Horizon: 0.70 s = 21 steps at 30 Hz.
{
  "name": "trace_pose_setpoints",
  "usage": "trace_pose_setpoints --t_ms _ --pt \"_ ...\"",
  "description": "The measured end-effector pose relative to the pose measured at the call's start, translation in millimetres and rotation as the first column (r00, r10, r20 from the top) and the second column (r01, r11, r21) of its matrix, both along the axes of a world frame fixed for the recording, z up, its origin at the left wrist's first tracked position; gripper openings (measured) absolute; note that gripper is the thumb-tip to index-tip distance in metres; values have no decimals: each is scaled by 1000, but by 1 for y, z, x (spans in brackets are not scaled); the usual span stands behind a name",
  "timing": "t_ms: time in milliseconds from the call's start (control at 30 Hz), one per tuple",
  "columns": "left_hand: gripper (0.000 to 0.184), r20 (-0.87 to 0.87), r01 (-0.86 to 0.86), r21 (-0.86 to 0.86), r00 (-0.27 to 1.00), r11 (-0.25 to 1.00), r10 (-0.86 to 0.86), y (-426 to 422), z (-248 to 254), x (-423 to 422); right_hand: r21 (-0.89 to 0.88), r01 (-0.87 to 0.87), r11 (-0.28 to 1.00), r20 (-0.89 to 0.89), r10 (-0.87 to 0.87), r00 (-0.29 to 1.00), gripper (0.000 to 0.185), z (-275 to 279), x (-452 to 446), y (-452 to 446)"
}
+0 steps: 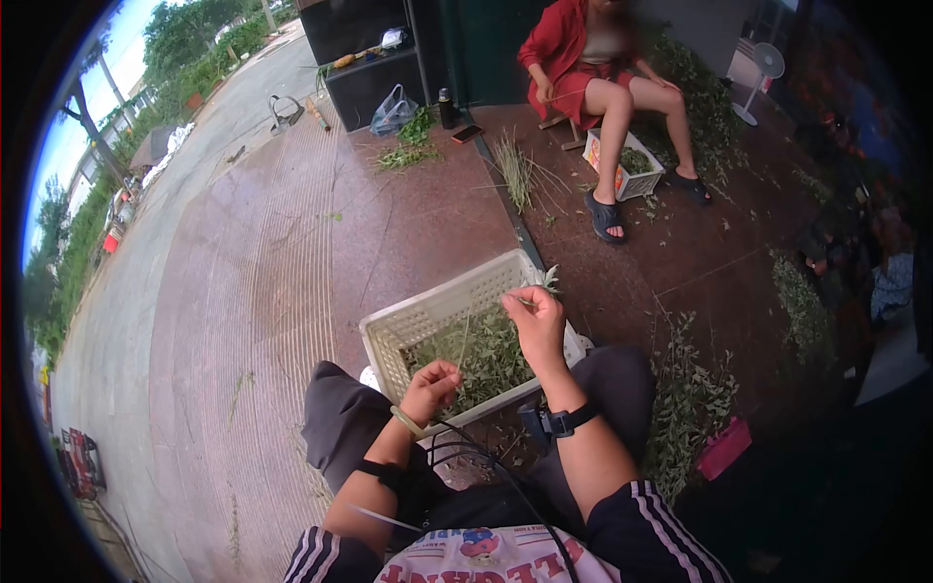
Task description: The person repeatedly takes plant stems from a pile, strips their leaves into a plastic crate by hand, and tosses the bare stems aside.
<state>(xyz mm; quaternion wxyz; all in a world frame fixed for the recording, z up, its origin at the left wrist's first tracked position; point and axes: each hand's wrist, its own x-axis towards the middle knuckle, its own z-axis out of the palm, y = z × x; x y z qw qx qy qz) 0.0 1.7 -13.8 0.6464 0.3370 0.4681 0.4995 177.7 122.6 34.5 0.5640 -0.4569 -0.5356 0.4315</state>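
A white plastic crate [442, 309] sits between my knees, partly filled with loose green leaves [486, 355]. Above its near left part is my left hand [434, 387], its fingers pinched on a thin pale stem [465, 340] that points up and away. My right hand [535, 316] is raised over the crate's right side, thumb and fingertips pressed together. A leafy tip [551, 280] shows just behind it; whether those fingers hold it is too small to tell.
Ahead on the right a seated person in red [559, 58] has a small leaf-filled crate [641, 182] between the feet. Leafy branches [685, 408] lie right of my knee, by a pink object [725, 449]. Bare stems [515, 175], a plastic bag [393, 112] and a bottle [446, 109] are farther off.
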Motion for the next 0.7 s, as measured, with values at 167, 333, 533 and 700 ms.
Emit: trace_pose_setpoints --t_ms 167,333,533,700 --pt "15 -43 325 -33 944 945 -326 -2 -15 -4 -20 -1 1000 -317 -6 949 9 8 8 6" --pt "27 -19 324 -44 946 945 -325 -1 -4 2 -13 -160 987 -335 146 931 6 13 6 0" --pt "30 -14 215 -10 977 977 -215 0 9 4 -6 -304 953 -407 276 871 5 22 9 -2" --pt "18 8 -90 156 996 984 90 3 9 -2 4 -639 769 -647 489 585 14 18 8 -11"
